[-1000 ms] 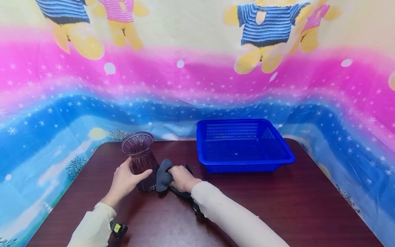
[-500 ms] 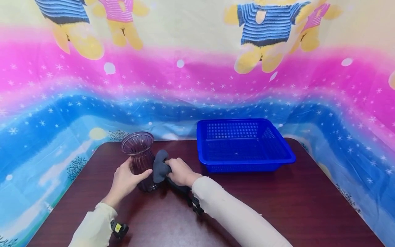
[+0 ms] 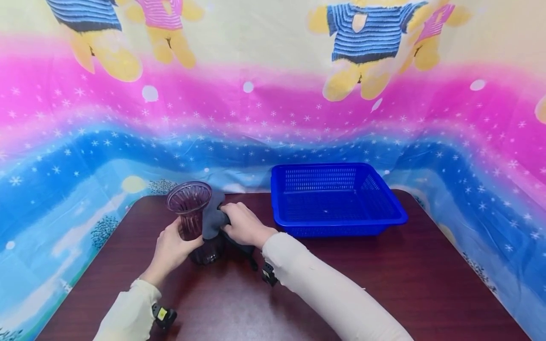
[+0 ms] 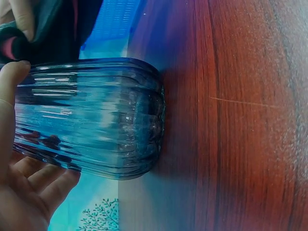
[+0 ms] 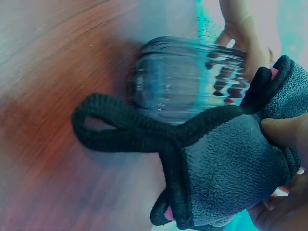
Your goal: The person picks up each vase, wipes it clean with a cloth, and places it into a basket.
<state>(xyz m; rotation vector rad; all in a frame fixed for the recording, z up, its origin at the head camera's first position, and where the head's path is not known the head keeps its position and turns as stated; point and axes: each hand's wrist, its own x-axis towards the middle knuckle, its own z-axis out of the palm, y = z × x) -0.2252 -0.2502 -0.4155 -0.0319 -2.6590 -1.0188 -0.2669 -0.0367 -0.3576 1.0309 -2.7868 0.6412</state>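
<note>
A ribbed, purplish glass vase [image 3: 193,227] with a flared rim stands upright on the table. My left hand [image 3: 170,248] grips it round the middle from the left, fingers behind and thumb in front. My right hand [image 3: 244,223] pinches a bunched dark grey cloth [image 3: 214,220] against the vase's right side, just under the rim. In the right wrist view the cloth [image 5: 226,163] shows a fleecy face, black edging, a hanging loop and bits of pink. The left wrist view shows the vase's base [image 4: 144,120] on the wood.
A blue plastic basket [image 3: 341,227] with slotted walls stands at the back right of the dark wooden table [image 3: 362,284]. A printed curtain [image 3: 273,118] hangs behind the table and along its sides.
My right hand has moved the cloth up along the vase's right side, from near the base to just below the rim. My left hand and the vase have stayed in place.
</note>
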